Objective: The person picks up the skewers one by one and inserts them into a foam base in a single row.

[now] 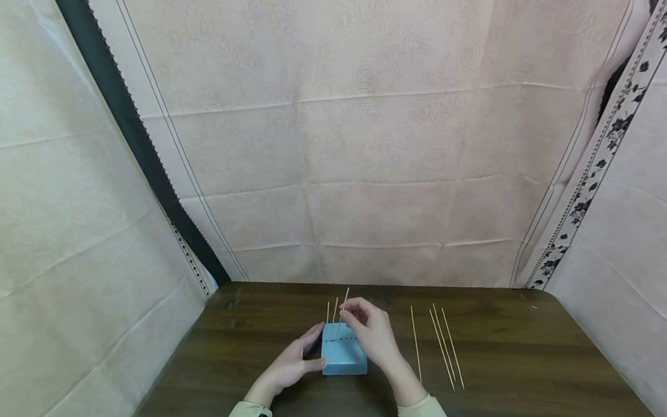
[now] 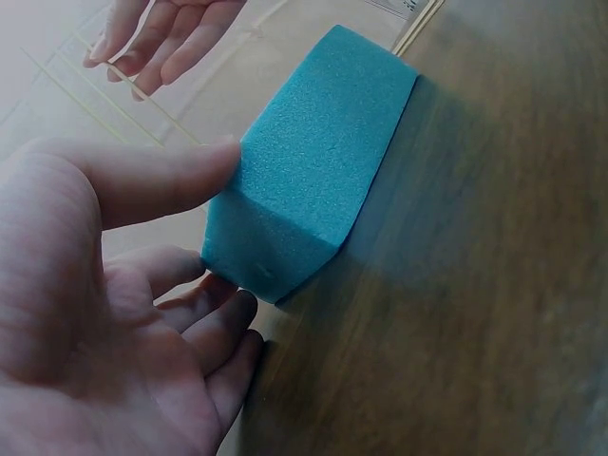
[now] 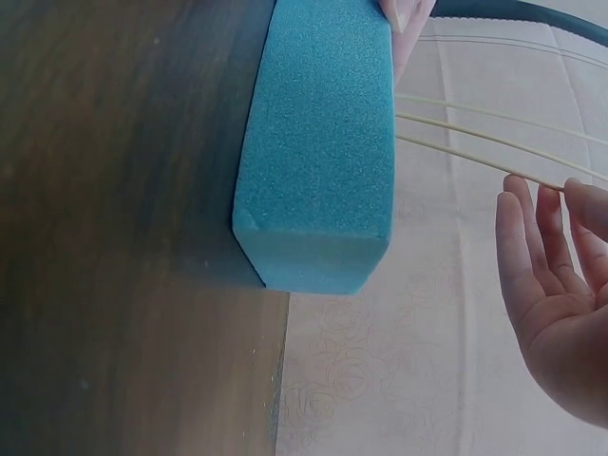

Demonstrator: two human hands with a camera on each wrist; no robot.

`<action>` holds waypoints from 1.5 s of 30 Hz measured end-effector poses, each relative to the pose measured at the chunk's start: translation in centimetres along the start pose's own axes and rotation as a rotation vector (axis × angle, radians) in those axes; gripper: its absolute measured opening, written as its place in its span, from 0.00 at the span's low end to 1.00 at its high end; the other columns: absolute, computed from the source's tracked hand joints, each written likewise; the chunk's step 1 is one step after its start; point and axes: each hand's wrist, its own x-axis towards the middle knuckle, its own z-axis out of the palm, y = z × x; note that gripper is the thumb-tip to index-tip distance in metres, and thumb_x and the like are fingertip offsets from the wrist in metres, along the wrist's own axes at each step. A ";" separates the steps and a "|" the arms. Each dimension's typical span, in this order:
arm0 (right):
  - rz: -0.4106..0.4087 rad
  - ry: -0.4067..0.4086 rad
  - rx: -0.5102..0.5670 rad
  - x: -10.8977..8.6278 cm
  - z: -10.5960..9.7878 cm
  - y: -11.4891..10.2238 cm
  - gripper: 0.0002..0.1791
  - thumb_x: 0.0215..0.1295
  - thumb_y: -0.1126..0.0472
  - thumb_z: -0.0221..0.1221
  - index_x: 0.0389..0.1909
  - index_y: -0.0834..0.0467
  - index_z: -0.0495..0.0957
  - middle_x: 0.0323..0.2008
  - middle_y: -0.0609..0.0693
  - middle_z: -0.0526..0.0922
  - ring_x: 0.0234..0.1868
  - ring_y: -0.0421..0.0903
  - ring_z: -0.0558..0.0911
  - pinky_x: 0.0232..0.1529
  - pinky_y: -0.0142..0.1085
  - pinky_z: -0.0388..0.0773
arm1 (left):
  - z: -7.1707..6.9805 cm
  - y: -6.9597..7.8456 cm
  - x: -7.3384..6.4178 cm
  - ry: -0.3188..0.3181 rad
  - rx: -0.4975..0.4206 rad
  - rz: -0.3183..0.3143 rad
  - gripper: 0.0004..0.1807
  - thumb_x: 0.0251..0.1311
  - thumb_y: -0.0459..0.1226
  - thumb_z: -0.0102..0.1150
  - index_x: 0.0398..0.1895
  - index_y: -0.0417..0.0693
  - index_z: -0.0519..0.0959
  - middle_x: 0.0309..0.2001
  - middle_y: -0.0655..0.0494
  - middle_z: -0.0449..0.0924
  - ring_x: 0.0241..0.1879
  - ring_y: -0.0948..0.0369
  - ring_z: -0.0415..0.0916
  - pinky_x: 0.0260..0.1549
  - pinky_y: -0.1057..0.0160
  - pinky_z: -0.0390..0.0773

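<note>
A light blue foam block rests on the table, a row of dark marks across its top. My left hand steadies it from the left, with the thumb at the near corner and the fingers along the side. Two thin wooden skewers stand upright in the block's far left part. Between thumb and fingertips, my right hand pinches a third skewer. That one reaches down to the top of the block and leans slightly.
Right of the block, a single skewer lies on the brown wooden table, with three more skewers beside it. A pale cloth hangs behind the table's far edge, and further cloths hang at both sides.
</note>
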 end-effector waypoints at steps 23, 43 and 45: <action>0.042 -0.064 -0.045 0.0 0.1 -0.1 0.08 0.79 0.57 0.63 0.49 0.55 0.87 0.40 0.48 0.90 0.42 0.48 0.89 0.47 0.37 0.87 | -0.1 0.2 0.2 -0.003 -0.008 0.031 0.48 0.69 0.42 0.70 0.86 0.42 0.55 0.85 0.37 0.50 0.82 0.37 0.49 0.77 0.31 0.51; 0.086 -0.046 -0.066 -0.3 0.6 0.0 0.07 0.77 0.59 0.66 0.48 0.57 0.89 0.38 0.49 0.90 0.39 0.50 0.90 0.42 0.37 0.89 | 0.1 0.5 0.0 -0.008 -0.002 0.024 0.48 0.69 0.42 0.70 0.86 0.42 0.56 0.84 0.36 0.51 0.82 0.36 0.49 0.76 0.30 0.51; 0.092 -0.049 -0.064 -0.3 0.6 -0.1 0.07 0.77 0.60 0.66 0.48 0.57 0.89 0.39 0.49 0.91 0.39 0.49 0.91 0.43 0.38 0.89 | 0.1 0.5 0.0 -0.008 0.003 0.023 0.47 0.69 0.42 0.70 0.86 0.42 0.56 0.84 0.36 0.51 0.82 0.36 0.50 0.76 0.30 0.52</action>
